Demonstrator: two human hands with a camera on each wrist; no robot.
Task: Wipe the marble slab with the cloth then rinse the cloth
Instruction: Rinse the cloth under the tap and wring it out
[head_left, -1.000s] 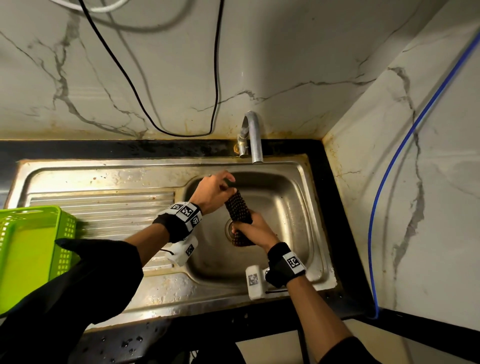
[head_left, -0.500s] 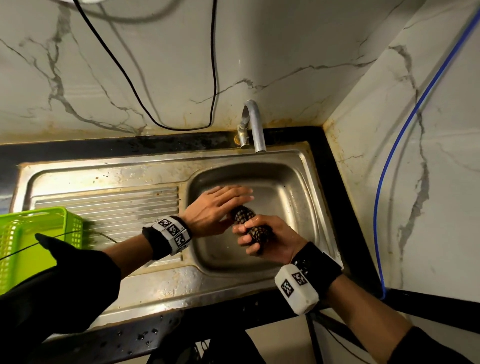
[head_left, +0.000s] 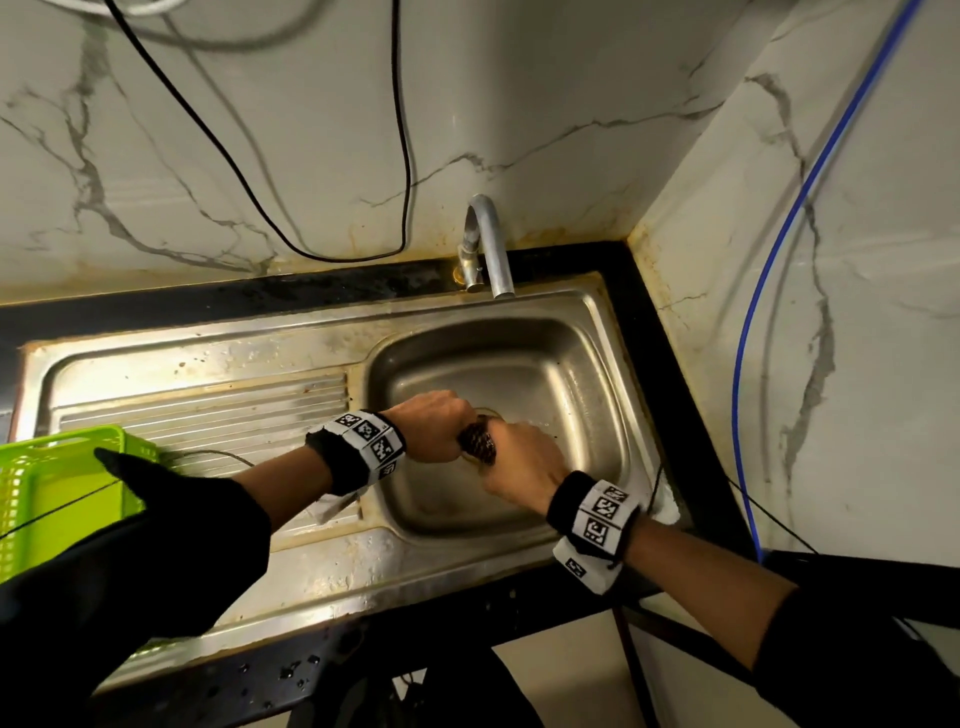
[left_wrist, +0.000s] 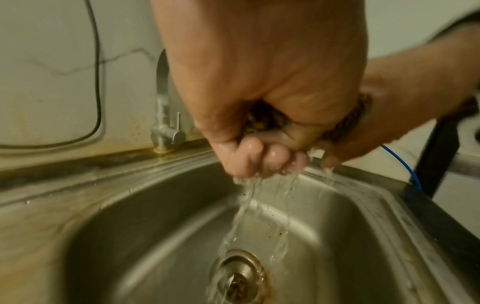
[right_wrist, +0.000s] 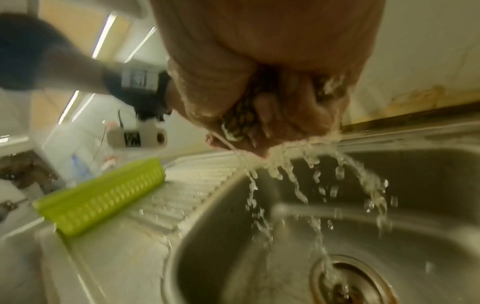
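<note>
A dark checked cloth (head_left: 479, 441) is bunched into a tight roll between both hands over the steel sink basin (head_left: 582, 374). My left hand (head_left: 431, 426) grips one end of the cloth (left_wrist: 262, 119) in a fist. My right hand (head_left: 519, 462) grips the other end of the cloth (right_wrist: 241, 121). Water (left_wrist: 246, 205) streams from the squeezed cloth down to the drain (left_wrist: 239, 275). In the right wrist view water (right_wrist: 285, 170) sprays off the fingers. Most of the cloth is hidden inside the two fists.
The tap (head_left: 488, 244) stands at the back of the sink with no water running from it. A green plastic basket (head_left: 57, 488) sits on the ribbed drainboard (head_left: 208, 405) at left. Marble walls (head_left: 831, 312) close in behind and at right; a black cable (head_left: 400, 156) and blue cable (head_left: 748, 322) hang there.
My left hand, flat beside the cloth half a second ago, has closed round it. Both fists now squeeze the roll and water pours out into the basin.
</note>
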